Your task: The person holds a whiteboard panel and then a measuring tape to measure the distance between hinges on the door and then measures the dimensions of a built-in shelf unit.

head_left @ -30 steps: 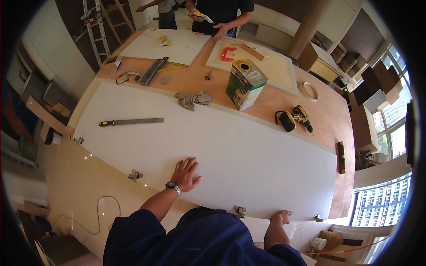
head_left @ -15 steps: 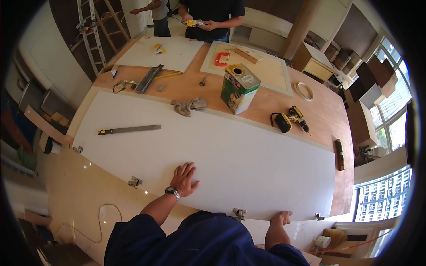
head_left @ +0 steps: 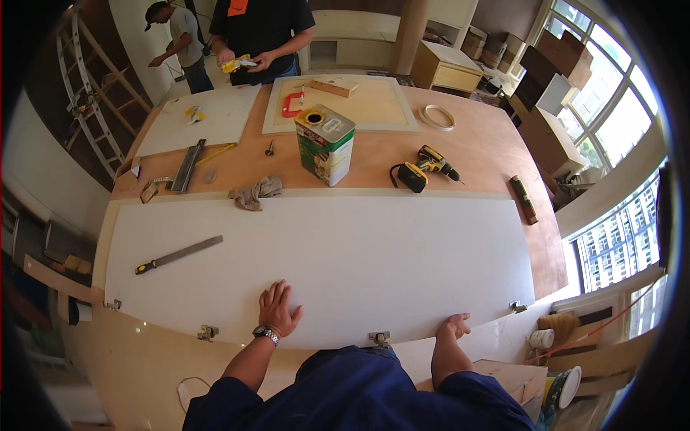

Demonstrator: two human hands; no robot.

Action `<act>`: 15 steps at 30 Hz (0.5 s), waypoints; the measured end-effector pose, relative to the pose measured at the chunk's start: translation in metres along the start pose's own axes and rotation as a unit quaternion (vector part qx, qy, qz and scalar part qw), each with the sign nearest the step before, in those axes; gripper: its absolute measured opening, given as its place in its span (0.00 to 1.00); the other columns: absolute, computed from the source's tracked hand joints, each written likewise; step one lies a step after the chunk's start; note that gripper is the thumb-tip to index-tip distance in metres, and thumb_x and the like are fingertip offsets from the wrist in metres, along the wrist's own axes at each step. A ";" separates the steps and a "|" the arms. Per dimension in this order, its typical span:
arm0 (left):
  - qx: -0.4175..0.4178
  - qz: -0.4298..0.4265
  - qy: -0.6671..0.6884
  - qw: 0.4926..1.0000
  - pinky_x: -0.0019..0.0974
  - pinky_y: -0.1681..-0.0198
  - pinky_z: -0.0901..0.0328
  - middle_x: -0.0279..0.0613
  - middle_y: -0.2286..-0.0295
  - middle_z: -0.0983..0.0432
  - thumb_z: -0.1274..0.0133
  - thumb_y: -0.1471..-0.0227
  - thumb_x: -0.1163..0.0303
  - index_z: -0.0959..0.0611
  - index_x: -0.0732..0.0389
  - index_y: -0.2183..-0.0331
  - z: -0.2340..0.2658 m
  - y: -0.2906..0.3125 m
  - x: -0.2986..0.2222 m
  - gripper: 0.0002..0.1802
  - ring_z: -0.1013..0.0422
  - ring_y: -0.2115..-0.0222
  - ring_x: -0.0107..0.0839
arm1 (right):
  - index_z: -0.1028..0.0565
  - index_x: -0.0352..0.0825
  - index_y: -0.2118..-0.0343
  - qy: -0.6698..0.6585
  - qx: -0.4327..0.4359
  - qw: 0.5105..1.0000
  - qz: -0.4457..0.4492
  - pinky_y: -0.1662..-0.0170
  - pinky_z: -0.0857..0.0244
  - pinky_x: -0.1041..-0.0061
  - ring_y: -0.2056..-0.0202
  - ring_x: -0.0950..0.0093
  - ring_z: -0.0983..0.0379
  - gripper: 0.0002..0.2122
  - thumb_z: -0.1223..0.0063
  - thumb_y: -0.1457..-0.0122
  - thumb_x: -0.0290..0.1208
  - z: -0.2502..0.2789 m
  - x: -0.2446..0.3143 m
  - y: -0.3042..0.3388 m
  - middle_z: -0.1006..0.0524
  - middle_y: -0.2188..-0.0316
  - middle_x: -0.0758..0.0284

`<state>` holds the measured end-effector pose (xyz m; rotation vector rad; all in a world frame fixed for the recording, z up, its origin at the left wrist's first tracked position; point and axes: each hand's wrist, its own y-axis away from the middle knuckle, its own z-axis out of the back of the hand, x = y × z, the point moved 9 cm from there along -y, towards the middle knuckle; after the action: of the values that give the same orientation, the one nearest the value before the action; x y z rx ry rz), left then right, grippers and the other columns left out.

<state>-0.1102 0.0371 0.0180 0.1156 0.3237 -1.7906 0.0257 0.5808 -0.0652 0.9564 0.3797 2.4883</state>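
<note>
A long white cabinet door (head_left: 374,251) lies flat before me, with several metal hinges (head_left: 379,337) along its near edge. My left hand (head_left: 279,310), a watch on its wrist, rests palm down on it with fingers stretched out. At the near edge, farther right, my right hand (head_left: 453,327) is closed round the door's rim; some of its fingers are hidden. A flat file (head_left: 180,255) with a black and yellow handle lies on the door's left part. A crumpled grey rag (head_left: 256,194) sits on its far edge.
On the wooden tabletop (head_left: 474,136) stand a green and white tin (head_left: 325,147) and a yellow-black cordless drill (head_left: 425,170). A red clamp (head_left: 292,105) lies on another panel. Across the table a person (head_left: 262,36) holds a yellow packet; another person (head_left: 183,43) stands behind.
My view has swung to the right and up, so the table's things appear shifted left. Both hands keep their places on the door. The second person behind shows more fully.
</note>
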 end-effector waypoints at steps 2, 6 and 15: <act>0.001 -0.010 0.003 1.000 0.54 0.42 0.52 0.48 0.44 0.41 0.47 0.53 0.52 0.30 0.63 0.50 -0.001 0.001 -0.002 0.33 0.47 0.43 0.45 | 0.43 0.30 0.44 -0.011 -0.002 1.000 0.014 0.47 0.40 0.52 0.52 0.47 0.31 0.33 0.66 0.40 0.57 0.004 0.003 0.003 0.31 0.51 0.44; -0.010 -0.016 0.001 1.000 0.55 0.43 0.52 0.49 0.45 0.40 0.46 0.54 0.53 0.30 0.63 0.50 -0.004 0.002 -0.006 0.33 0.46 0.43 0.45 | 0.42 0.28 0.46 0.006 -0.043 0.999 0.010 0.50 0.37 0.53 0.54 0.47 0.30 0.32 0.68 0.40 0.57 0.002 -0.002 -0.012 0.29 0.54 0.43; -0.001 -0.031 0.006 1.000 0.55 0.42 0.53 0.51 0.44 0.42 0.46 0.53 0.57 0.33 0.64 0.48 -0.006 -0.003 -0.016 0.34 0.47 0.42 0.49 | 0.41 0.29 0.49 0.031 -0.019 0.999 0.026 0.50 0.37 0.54 0.54 0.48 0.30 0.30 0.68 0.39 0.56 0.012 0.011 -0.003 0.28 0.55 0.44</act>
<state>-0.1101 0.0549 0.0167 0.1162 0.3402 -1.8517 0.0275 0.5904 -0.0514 0.8871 0.3298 2.5680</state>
